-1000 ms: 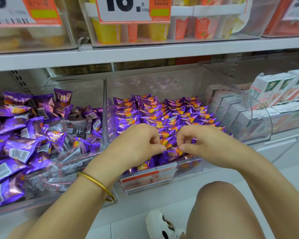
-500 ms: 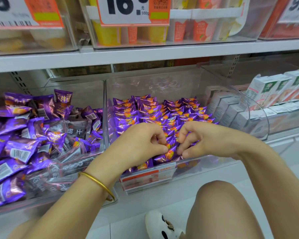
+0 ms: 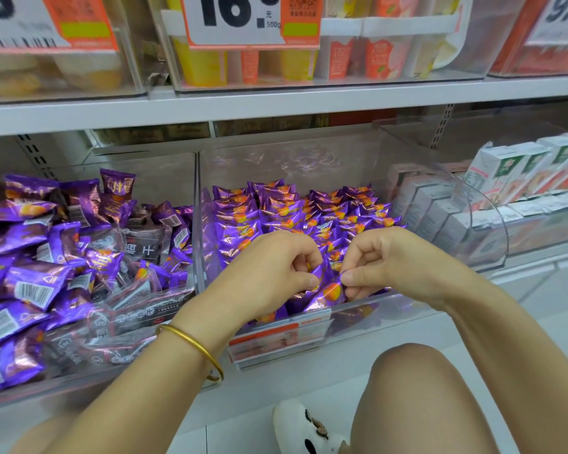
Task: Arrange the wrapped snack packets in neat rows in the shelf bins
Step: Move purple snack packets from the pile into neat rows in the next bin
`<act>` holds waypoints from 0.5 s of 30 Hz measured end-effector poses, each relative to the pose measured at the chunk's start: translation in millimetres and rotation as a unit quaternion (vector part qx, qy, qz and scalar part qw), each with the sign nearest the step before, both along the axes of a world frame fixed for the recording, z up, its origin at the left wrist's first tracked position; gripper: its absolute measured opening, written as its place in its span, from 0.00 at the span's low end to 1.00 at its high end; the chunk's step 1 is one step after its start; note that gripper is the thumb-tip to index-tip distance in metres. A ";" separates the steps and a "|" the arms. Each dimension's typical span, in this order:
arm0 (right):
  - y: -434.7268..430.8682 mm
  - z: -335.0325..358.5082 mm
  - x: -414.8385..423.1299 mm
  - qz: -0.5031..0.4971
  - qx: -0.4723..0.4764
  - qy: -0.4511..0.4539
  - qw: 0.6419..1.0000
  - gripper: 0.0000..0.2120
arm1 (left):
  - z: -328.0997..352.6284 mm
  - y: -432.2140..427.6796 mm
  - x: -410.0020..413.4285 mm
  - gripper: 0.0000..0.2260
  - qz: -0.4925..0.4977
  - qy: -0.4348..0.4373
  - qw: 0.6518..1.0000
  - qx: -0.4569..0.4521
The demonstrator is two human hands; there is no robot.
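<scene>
Purple snack packets with orange prints (image 3: 295, 211) stand in neat rows inside the clear middle bin (image 3: 309, 158). Near the bin's front wall, one purple packet (image 3: 328, 291) is pinched from both sides. My left hand (image 3: 273, 273) holds its left end between thumb and fingers. My right hand (image 3: 384, 263) pinches its right end. A gold bangle sits on my left wrist. To the left, another clear bin (image 3: 164, 178) holds a loose jumble of purple packets (image 3: 36, 257) mixed with dark clear-wrapped ones.
White cartons (image 3: 512, 172) fill the bin at the right. The upper shelf (image 3: 276, 103) carries bins with yellow and orange packs and price signs. My knee (image 3: 407, 381) and a white shoe (image 3: 305, 430) are below the shelf edge.
Both hands have shifted slightly toward the bin's front and lifted the packet's ends; the packet between them now shows more of its orange print.
</scene>
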State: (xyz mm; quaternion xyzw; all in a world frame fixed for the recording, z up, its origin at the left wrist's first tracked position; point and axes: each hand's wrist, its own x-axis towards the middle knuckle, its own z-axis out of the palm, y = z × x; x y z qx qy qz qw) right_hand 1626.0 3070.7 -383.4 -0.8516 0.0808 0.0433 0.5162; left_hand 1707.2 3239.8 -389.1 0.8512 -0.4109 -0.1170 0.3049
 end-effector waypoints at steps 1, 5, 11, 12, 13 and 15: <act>-0.5 -0.1 -0.7 -0.007 0.015 0.000 1.000 0.05 | 0.3 0.1 -0.3 0.06 0.002 0.002 1.000 0.000; 3.9 -1.4 -0.7 -0.008 0.000 0.012 1.000 0.06 | 0.0 0.2 -1.2 0.06 0.003 -0.018 1.000 0.014; 15.0 -4.6 -0.3 0.026 -0.098 0.018 0.995 0.07 | 0.3 -3.0 -3.7 0.04 0.009 -0.027 0.999 0.029; 15.1 -2.7 -0.9 0.039 -0.104 0.029 0.993 0.06 | 0.7 -2.7 -3.7 0.03 0.011 -0.023 0.999 0.029; 14.6 -0.2 -1.8 0.046 -0.103 0.036 0.993 0.05 | 1.7 -1.6 -3.5 0.04 0.016 -0.016 0.999 0.023; 10.0 4.4 -2.7 0.014 -0.093 0.015 0.995 0.04 | 4.5 1.5 -3.3 0.06 0.037 -0.014 0.999 0.007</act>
